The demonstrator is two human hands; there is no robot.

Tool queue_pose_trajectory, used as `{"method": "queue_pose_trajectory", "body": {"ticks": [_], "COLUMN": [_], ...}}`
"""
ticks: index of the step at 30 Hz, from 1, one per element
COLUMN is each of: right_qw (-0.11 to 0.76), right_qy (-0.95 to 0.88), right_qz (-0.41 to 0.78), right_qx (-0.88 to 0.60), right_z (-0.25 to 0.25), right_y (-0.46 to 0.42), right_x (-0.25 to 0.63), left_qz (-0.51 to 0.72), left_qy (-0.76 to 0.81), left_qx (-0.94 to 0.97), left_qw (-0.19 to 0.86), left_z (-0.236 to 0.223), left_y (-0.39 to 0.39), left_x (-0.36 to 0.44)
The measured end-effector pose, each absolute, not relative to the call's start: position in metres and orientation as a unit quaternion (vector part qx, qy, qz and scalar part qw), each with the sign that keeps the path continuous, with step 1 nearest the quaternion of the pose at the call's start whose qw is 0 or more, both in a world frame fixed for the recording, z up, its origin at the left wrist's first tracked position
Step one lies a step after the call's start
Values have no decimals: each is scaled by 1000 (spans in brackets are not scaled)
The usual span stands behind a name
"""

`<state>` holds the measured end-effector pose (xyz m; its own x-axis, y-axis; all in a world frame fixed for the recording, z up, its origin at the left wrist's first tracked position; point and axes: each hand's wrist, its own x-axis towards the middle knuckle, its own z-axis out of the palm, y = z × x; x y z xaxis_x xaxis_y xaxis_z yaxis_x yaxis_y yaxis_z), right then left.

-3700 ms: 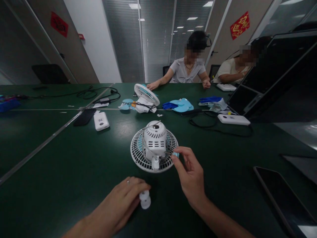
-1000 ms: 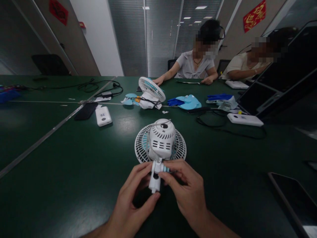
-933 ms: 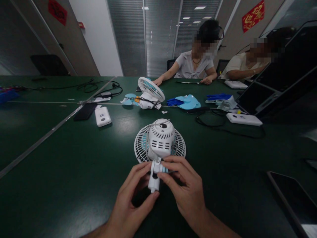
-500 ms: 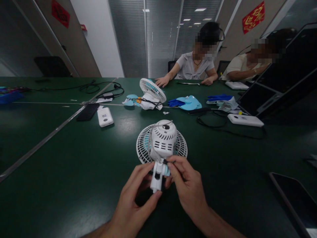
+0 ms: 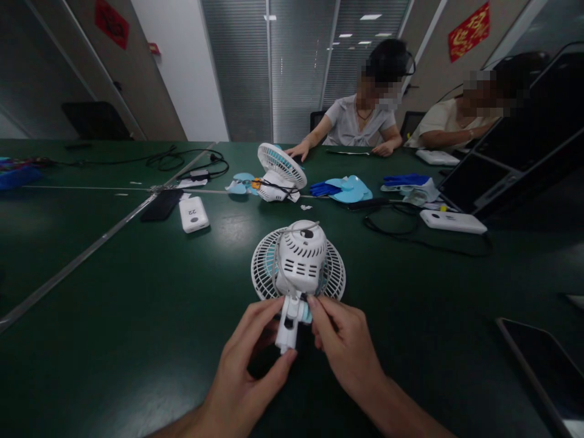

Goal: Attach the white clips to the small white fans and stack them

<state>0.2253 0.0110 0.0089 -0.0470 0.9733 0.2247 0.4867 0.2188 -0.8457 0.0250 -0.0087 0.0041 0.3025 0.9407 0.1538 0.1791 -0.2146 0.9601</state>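
A small white desk fan [image 5: 301, 261] lies face down on the dark green table, its round grille under the motor housing and a thin grey cord looped over it. My left hand [image 5: 249, 359] grips the white stand bracket [image 5: 286, 328] at the fan's near end, fingers on its left side and thumb at its lower tip. My right hand [image 5: 349, 340] is closed beside the bracket's light blue knob [image 5: 305, 312]. Its thumb and forefinger meet by a small dark piece [image 5: 303, 297]; what they pinch is too small to make out.
Farther back stand a second fan [image 5: 280, 173], light blue fan blades [image 5: 351, 189], blue gloves [image 5: 325, 189] and a white power bank [image 5: 194, 214]. A dark tablet [image 5: 542, 365] lies at right. Two people sit across the table; one person's hand [image 5: 298, 151] rests near the second fan.
My right hand's fingers have shifted slightly down and curled in beside the knob. The bracket has tipped a little in my left hand; the fan body stays put.
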Motion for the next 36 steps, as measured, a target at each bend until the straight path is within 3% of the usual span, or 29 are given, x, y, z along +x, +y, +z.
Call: {"method": "queue_pose_trajectory", "body": {"ticks": [9,15,23,25,29,30,36], "right_qw": [374,378,353,365,339,331,298], "right_qy": [-764,-659,-790,-759,-600,-593,-805], "right_qz": [181,344,175,226,480,489,154], "right_qx": [-493,-552,-470,-491,-542,-548,-489], "right_z": [5,10,7,7,9,9,15], "right_y": [6,8,5,7,6,6,6], "right_x": [242,229,249,243,228,228,249], "left_qz": [418,414,426,418,421,423,418], "left_qy": [433,430,426,428,426,425,433], "left_qx": [655,667,660,664,671,670,658], "left_qw": [457,446,449,449,438,437,452], "left_z": [6,6,8,7,6,6,7], "left_y": [-8,-8,-7,-7,-7,-7,-8], "left_x": [25,26,26,25,24,25,25]}}
